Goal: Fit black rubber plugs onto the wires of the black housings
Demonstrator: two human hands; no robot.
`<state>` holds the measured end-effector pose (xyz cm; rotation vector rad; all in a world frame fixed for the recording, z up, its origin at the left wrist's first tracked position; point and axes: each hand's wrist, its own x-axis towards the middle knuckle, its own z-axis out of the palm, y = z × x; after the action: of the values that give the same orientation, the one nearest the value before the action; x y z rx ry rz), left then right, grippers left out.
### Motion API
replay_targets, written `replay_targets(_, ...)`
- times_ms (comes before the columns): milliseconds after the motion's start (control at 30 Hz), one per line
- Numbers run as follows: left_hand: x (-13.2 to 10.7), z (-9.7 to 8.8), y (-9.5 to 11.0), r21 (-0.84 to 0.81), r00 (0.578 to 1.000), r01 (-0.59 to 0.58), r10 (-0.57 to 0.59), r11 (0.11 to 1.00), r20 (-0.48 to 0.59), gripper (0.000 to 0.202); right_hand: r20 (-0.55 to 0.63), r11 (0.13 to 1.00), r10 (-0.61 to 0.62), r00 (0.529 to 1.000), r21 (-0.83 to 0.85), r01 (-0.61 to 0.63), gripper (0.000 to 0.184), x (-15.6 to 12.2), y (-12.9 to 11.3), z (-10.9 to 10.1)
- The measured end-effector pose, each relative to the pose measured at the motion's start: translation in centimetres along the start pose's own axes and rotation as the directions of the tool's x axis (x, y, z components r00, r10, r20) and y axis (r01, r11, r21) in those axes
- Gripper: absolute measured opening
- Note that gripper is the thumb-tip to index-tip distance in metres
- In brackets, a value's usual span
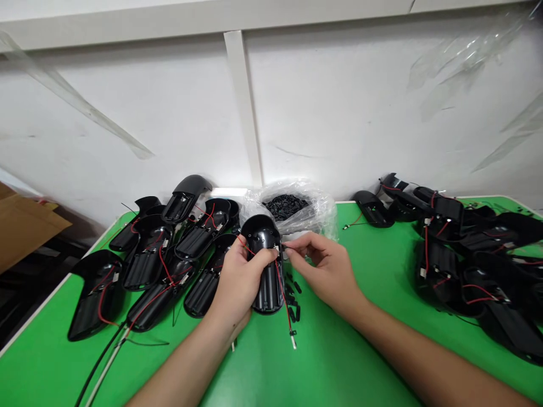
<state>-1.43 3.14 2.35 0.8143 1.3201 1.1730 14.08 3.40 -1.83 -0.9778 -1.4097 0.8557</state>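
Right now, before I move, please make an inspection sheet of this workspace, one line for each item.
surface: green table with a pale edge.
job's things: black plastic housing with red wire.
clutter: two heaps of wired housings; loose black pieces; clear bag of black pieces.
grips: left hand holds the housing; right hand pinches a small item, too small to tell, beside it.
cables: red wire hangs from the housing; black cable and white cable lie lower left.
surroundings: white wall, plastic sheet, cardboard.
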Motion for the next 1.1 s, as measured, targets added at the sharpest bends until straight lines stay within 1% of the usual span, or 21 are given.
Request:
replay_targets(100, 0.1, 0.1, -0.1, -0.008, 1.000, -0.007, 0.006, 1.000, -0.011, 0.038, -0.009, 1.000, -0.009, 1.000, -0.005, 0.009, 0.008, 0.0, 0.0, 0.0)
replay_targets(200, 0.1, 0.1, -0.3, 0.034, 0.999, -0.036, 0.037, 0.999, -0.018, 0.038, -0.023, 0.989, -0.098, 0.995, -0.113, 0.094, 0.007, 0.0, -0.3, 0.0)
replay_targets(267, 0.1, 0.0, -0.3, 0.090, 0.995, -0.096, 0.098, 0.991, -0.017, 0.035, -0.010, 0.973, -0.143, 0.990, -0.187, 0.138, 0.006, 0.1, -0.5, 0.0)
replay_targets(333, 0.0, -0.1, -0.3, 0.146, 0.984, -0.176, 0.177, 0.974, 0.002, 0.034, 0.003, 0.970, -0.130, 0.992, -0.206, 0.127, 0.005, 0.1, -0.7, 0.0)
replay_targets(400, -0.1, -0.1, -0.1, 0.183, 0.973, -0.232, 0.229, 0.955, 0.037, 0.034, 0.006, 0.982, -0.079, 0.997, -0.172, 0.079, 0.004, 0.1, -0.8, 0.0)
replay_targets(467, -0.1, 0.0, 0.0, 0.199, 0.969, -0.245, 0.236, 0.949, 0.068, 0.037, 0.013, 0.988, -0.058, 0.998, -0.144, 0.059, 0.011, 0.1, -0.8, 0.0)
replay_targets(533, -0.1, 0.0, 0.1, 0.197, 0.971, -0.239, 0.228, 0.951, 0.075, 0.038, 0.023, 0.983, -0.085, 0.996, -0.160, 0.087, 0.017, 0.0, -0.8, -0.1)
replay_targets(600, -0.1, 0.0, 0.1, 0.181, 0.972, -0.233, 0.226, 0.955, 0.059, 0.036, 0.037, 0.978, -0.105, 0.994, -0.179, 0.110, 0.017, 0.0, -0.9, -0.2)
replay_targets(667, 0.0, 0.0, 0.1, 0.152, 0.971, -0.241, 0.237, 0.959, 0.040, 0.034, 0.028, 0.987, -0.067, 0.997, -0.147, 0.070, 0.014, 0.0, -1.0, -0.2)
replay_targets(767, 0.2, 0.0, -0.2, 0.116, 0.972, -0.236, 0.234, 0.965, 0.032, 0.034, -0.008, 0.998, 0.036, 0.999, -0.047, -0.037, 0.011, 0.1, -1.3, -0.2)
replay_targets(867, 0.2, 0.0, -0.3, 0.112, 0.971, -0.238, 0.235, 0.965, 0.037, 0.035, -0.023, 0.997, 0.078, 0.997, 0.016, -0.078, 0.008, 0.1, -1.5, 0.0)
replay_targets(967, 0.1, 0.1, -0.3, 0.121, 0.970, -0.241, 0.237, 0.963, 0.047, 0.034, -0.008, 0.990, 0.120, 0.993, 0.082, -0.119, 0.009, 0.2, -1.5, 0.0)
replay_targets(1100, 0.2, 0.0, -0.2, 0.097, 0.976, -0.217, 0.213, 0.971, 0.041, 0.035, 0.046, 0.963, 0.187, 0.981, 0.190, -0.192, 0.013, 0.2, -1.4, -0.1)
